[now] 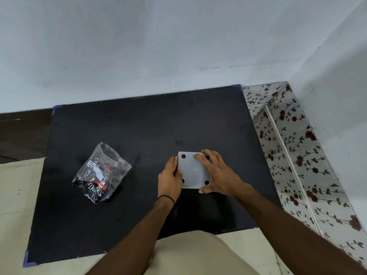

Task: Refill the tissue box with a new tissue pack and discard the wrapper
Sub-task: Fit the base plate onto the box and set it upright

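A square grey-white tissue box lies on the black mat with its underside up, black round feet at the corners. My left hand grips its left edge. My right hand lies over its right side, fingers spread across the top and thumb at the near corner. An empty clear plastic wrapper with black, red and white print lies crumpled on the mat to the left, apart from both hands. No tissues are visible.
The mat is taped at its corners with blue tape on a pale surface. A light wall stands behind. A floral-patterned ledge runs along the right side.
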